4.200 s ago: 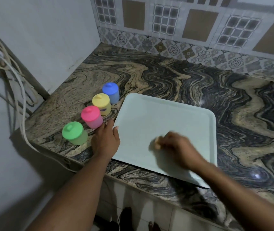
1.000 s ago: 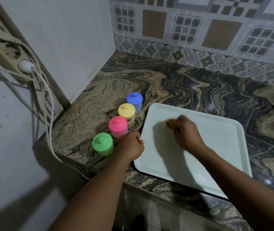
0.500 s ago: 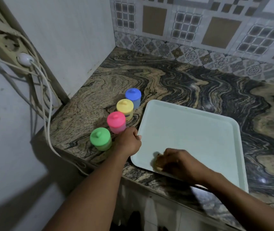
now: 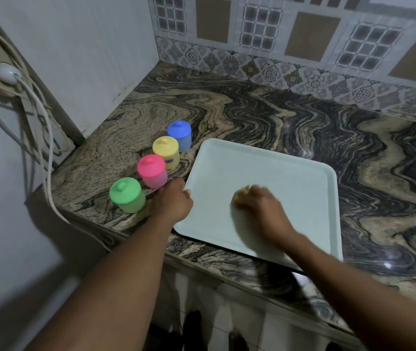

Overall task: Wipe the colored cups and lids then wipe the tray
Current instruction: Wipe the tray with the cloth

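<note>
Tray (image 4: 290,173) sits mid-frame. Right hand (image 4: 258,210), blurred, fingers curled round a yellowish cloth (image 4: 243,195) mid-tray; strokes should overlap and reach corners and rim. Left hand (image 4: 171,201) steadies the left rim, thumb on it; can't tell its finger curl.

The single head-worn camera looked forward and steeply down from above the front edge of the marble countertop (image 4: 265,115), facing the tiled back wall (image 4: 265,36) that ran across the top of the frame. It sat near, so the left forearm (image 4: 126,269) and right forearm (image 4: 369,290) rose from the bottom edge toward the tray (image 4: 290,171) near centre, while its wide lens bent the plain side wall (image 4: 88,59) at left.
</note>
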Motion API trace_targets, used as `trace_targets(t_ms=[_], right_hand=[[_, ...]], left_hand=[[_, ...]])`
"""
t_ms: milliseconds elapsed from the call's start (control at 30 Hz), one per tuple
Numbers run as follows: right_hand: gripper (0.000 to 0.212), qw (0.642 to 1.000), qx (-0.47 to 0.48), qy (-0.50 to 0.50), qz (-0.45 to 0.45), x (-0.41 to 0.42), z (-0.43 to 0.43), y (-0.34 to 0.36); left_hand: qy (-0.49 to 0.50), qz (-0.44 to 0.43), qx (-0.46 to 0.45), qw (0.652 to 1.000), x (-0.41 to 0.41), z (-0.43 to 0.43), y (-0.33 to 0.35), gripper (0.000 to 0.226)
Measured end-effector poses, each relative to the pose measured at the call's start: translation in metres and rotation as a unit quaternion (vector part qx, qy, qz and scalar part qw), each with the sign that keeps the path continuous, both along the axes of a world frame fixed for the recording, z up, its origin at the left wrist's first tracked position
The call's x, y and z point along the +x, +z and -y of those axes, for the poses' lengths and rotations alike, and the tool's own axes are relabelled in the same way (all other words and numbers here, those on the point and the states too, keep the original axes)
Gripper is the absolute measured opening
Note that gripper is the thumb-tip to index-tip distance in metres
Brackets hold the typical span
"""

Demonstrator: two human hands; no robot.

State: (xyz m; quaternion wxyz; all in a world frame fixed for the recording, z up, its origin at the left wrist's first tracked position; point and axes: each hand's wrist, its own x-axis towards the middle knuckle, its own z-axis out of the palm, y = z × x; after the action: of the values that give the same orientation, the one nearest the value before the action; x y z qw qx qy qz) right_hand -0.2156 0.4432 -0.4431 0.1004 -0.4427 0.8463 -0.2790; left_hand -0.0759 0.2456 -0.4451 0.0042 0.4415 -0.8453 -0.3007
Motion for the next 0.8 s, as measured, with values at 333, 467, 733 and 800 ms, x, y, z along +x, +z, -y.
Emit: trace_targets(t_ms=[333, 467, 733, 800], right_hand=[[0.025, 0.998, 0.013, -0.008, -0.06, -0.096, -0.018, 0.027], [0.023, 0.993, 0.046, 0.011, -0.11, -0.113, -0.019, 0.004], [0.017, 0.99, -0.003, 0.131, 0.052, 0.02, -0.125, -0.001], [0.01, 0.992, -0.01, 0.121, 0.016, -0.015, -0.116, 0.008]], left_hand=[[0.023, 0.007, 0.0, 1.0, -0.004, 0.002, -0.009, 0.035], [0.031, 0.015, -0.007, 0.999, -0.007, 0.003, -0.013, 0.036], [0.026, 0.019, -0.011, 0.999, -0.008, 0.007, -0.016, 0.038], [0.023, 0.023, -0.021, 0.999, -0.008, 0.005, -0.015, 0.036]])
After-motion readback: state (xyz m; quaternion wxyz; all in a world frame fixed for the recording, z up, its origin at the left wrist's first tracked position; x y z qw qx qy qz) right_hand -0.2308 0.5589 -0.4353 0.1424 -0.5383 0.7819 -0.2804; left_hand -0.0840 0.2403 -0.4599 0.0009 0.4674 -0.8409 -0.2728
